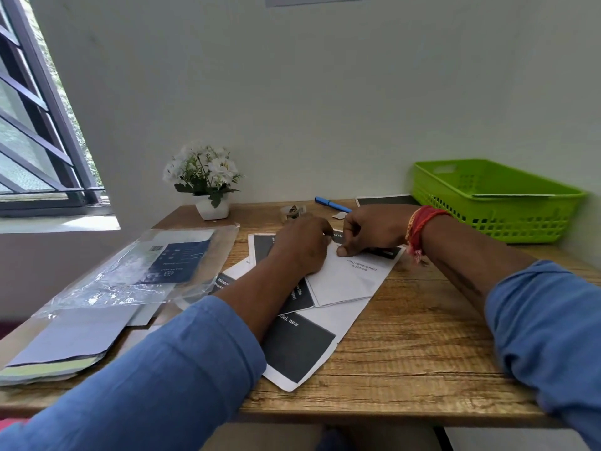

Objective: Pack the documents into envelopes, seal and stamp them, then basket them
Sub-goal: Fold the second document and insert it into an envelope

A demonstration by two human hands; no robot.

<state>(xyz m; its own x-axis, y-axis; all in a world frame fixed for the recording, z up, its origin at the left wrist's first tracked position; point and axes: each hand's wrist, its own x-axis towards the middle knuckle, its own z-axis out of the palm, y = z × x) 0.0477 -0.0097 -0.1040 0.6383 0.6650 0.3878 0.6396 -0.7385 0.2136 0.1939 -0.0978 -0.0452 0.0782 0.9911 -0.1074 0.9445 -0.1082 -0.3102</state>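
Resting at the middle of the wooden table, a folded white document is pressed under the curled fingers of the left hand and pinched at its far edge by the right hand, over loose printed sheets reaching toward the near table edge. Bare wood is left open to the right, bounded at the far right corner by the green basket, while the left edge is taken up by a stack of envelopes and a clear plastic sleeve. Legible print is limited to "is placed" on the document and "new" on a dark panel.

Home desk corner: wooden table at plain wall, barred window, potted flowers
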